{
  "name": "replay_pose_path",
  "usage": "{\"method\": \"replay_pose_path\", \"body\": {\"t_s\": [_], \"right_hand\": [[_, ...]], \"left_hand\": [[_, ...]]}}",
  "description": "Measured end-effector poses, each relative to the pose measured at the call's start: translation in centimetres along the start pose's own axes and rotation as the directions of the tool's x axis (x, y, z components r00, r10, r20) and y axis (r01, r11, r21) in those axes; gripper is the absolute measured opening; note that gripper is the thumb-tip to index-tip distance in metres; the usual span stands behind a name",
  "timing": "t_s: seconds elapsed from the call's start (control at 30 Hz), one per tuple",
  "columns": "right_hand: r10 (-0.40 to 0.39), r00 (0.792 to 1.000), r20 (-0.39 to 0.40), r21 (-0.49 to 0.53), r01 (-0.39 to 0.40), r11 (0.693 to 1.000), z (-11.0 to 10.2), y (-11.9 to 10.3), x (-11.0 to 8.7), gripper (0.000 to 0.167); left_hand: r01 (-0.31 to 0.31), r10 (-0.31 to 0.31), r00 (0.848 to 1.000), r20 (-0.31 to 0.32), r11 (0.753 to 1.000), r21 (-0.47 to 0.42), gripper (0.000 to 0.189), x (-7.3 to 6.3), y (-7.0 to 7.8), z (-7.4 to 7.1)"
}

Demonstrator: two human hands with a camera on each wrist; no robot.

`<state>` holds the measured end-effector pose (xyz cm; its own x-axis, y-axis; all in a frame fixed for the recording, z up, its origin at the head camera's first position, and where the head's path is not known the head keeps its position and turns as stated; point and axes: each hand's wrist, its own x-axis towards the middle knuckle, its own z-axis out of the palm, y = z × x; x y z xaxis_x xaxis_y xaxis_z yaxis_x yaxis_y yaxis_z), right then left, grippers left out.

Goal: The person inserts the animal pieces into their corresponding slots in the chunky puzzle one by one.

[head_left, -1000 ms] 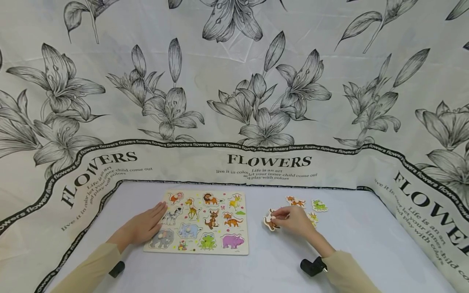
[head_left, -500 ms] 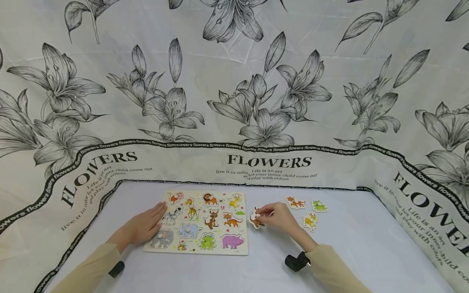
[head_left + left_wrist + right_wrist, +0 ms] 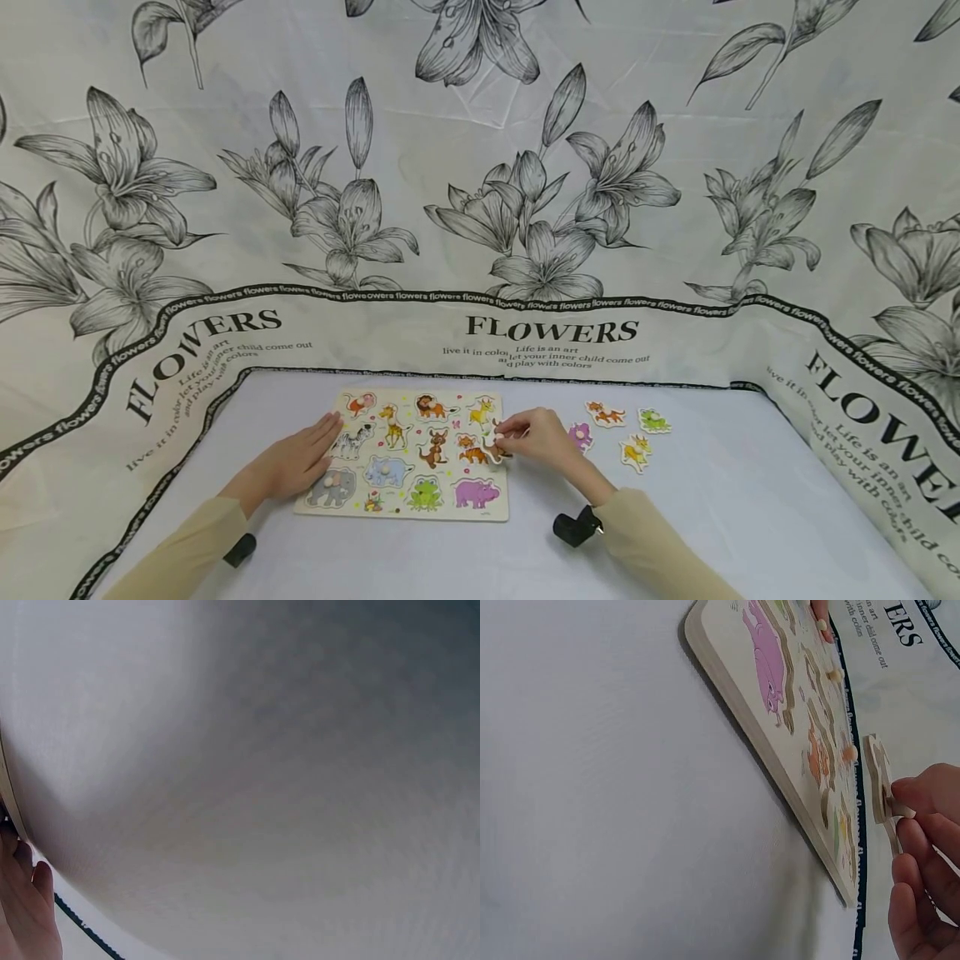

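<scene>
White tablecloth [image 3: 420,562] underlies the animal puzzle board [image 3: 448,481]; right hand [image 3: 542,438] has brought its pinched kangaroo piece [image 3: 494,452] over the board's right edge; straight-fingered left hand [image 3: 302,458] touches its left.

This looks like a small cloth-lined booth around a white tabletop [image 3: 435,562]; whether it stands in a home, a studio or some other room cannot be told. A pale curtain [image 3: 465,175] with black line-drawn lilies fills the upper frame, its creases and overlapping print showing it to be fabric. Its black border [image 3: 405,296] crosses the middle, then slopes down at the left and right, so the cloth wraps the back and both sides. Large "FLOWERS" lettering [image 3: 551,330] repeats on all three sides.
</scene>
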<state>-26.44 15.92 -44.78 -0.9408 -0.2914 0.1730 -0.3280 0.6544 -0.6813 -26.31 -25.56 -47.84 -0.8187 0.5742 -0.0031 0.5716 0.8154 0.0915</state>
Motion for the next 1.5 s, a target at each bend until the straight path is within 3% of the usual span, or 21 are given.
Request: {"method": "replay_pose_path", "body": {"t_s": [0.63,1.03,1.5], "right_hand": [[-0.017,0.999,0.050,0.017,0.016,1.000,3.7,-2.2,1.3,0.012],[-0.075,0.994,0.075,0.029,0.073,0.997,5.3,-3.5,2.4,0.013],[-0.010,0.994,0.106,0.048,0.005,0.999,6.8,-4.5,3.6,0.013]], "left_hand": [[0.005,-0.005,1.000,0.008,1.000,-0.008,0.057,0.2,-0.1,0.3],[0.010,-0.010,1.000,0.008,1.000,-0.007,0.057,0.2,-0.2,0.3],[0.011,-0.011,1.000,0.011,1.000,-0.011,0.057,0.3,-0.3,0.3]]}}
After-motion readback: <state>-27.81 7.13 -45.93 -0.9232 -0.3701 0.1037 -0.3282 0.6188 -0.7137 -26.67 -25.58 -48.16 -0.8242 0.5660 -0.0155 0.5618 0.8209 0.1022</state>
